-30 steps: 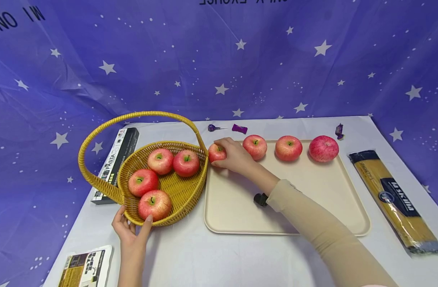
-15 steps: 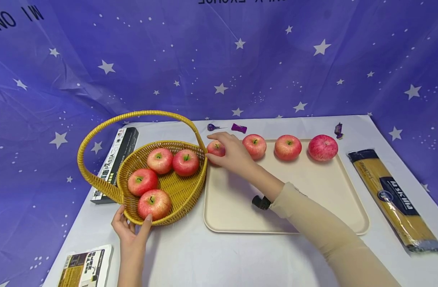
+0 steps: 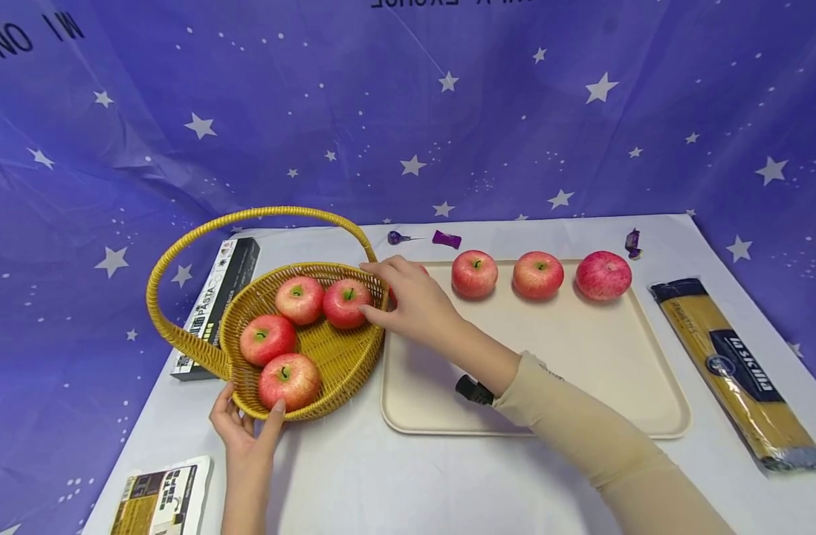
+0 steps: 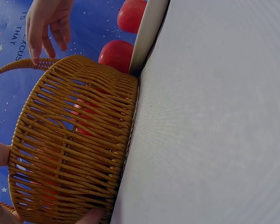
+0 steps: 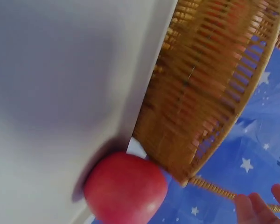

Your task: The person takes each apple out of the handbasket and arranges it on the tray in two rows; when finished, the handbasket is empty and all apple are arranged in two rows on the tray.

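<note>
My left hand [image 3: 244, 440]: clamped on the near rim of the wicker basket [image 3: 337, 360].
My right hand [image 3: 420, 306]: fingers apart, above the basket's right rim.
Apples [image 3: 289, 383]: four inside the basket, four along the tray [image 3: 622, 357]'s far edge.

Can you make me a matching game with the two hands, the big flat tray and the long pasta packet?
Things:
1. left hand
2. right hand
3. tray
4. long pasta packet

Matches:
A. plain cream colour
B. holding nothing
C. lying to the right, with a dark blue label
D. gripping the near side of the basket

Right pairs: 1-D, 2-B, 3-A, 4-C
</note>
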A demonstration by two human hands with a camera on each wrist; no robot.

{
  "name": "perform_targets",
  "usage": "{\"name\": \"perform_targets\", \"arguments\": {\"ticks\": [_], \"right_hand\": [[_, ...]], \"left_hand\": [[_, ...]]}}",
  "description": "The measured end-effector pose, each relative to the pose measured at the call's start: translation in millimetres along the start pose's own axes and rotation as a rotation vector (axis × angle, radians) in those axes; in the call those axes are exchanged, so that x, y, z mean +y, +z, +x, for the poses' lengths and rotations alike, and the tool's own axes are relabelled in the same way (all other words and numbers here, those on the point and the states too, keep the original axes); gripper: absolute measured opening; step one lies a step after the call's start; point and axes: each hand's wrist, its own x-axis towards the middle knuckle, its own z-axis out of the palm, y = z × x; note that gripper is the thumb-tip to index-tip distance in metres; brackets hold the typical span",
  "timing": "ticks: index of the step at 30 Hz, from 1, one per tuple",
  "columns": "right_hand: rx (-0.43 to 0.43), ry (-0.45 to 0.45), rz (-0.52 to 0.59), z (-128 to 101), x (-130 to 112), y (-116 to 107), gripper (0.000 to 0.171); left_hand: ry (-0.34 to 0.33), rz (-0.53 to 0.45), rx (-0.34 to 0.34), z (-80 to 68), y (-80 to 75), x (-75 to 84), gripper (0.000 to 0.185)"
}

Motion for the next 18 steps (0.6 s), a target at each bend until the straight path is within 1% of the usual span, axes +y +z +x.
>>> {"name": "perform_targets", "arguments": {"ticks": [3, 5, 9, 14, 18], "right_hand": [[-0.05, -0.021, 0.015, 4, -4, 4, 0.06], [-0.092, -0.019, 0.024, 10, -7, 10, 0.064], [-0.174, 0.023, 0.0, 22, -12, 25, 0.071], [-0.257, 0.077, -0.146, 35, -13, 47, 0.077], [-0.278, 0.125, -0.254, 43, -11, 64, 0.078]], "left_hand": [[0.007, -0.002, 0.001, 0.5, -0.3, 0.8, 0.08], [0.01, -0.002, 0.004, 1.1, -0.9, 0.7, 0.08], [-0.004, 0.006, 0.004, 1.5, -1.0, -0.1, 0.081], [-0.01, 0.007, 0.002, 0.9, 0.2, -1.2, 0.08], [0.0, 0.004, 0.004, 0.4, 1.0, -1.3, 0.08]]}}
